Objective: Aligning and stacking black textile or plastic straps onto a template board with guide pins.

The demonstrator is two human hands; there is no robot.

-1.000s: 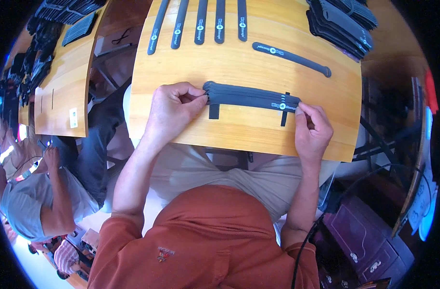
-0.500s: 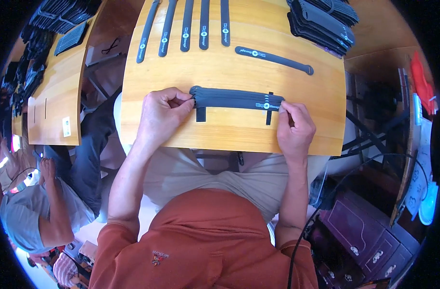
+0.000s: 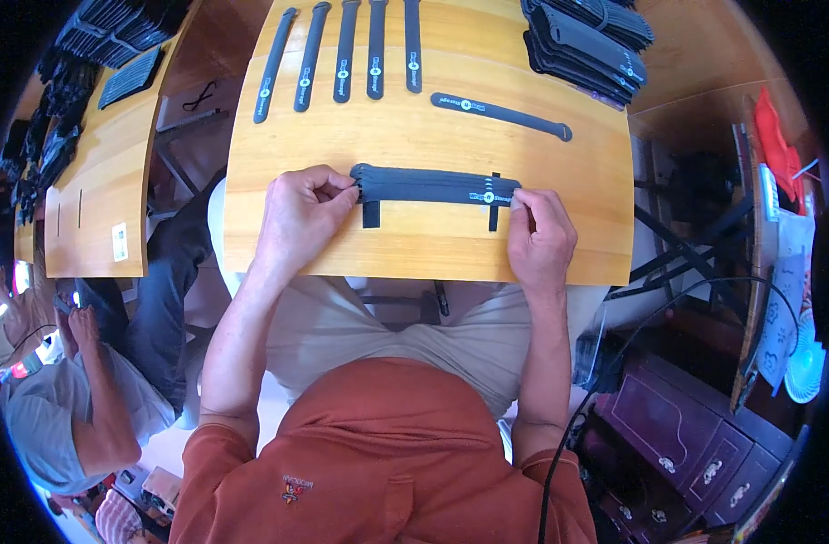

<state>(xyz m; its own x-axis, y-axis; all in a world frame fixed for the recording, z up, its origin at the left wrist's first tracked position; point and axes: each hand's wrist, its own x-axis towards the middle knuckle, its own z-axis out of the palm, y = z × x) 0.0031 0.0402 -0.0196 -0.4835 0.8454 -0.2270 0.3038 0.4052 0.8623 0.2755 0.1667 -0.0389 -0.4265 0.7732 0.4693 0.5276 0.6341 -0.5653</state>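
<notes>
Nearest, the right hand [image 3: 543, 236] has thumb and fingers pinched on the right end of a stack of dark straps [image 3: 423, 183]; the left hand [image 3: 310, 207] pinches its left end. The stack lies crosswise on the near part of the wooden table [image 3: 287, 252], its layers slightly staggered. Best to square those edges with a light, even pinch — both ends level, no twist — and keep the stack lying over the right black strip [image 3: 493, 219]. Fingers hide parts of both ends; whether the left black strip [image 3: 371, 215] runs fully beneath is unclear, as is the layer count. Farther lie a single strap [image 3: 500, 112], five straps in a row [image 3: 345, 53] — some cut off — and, far right, a cropped strap pile [image 3: 586, 41].
</notes>
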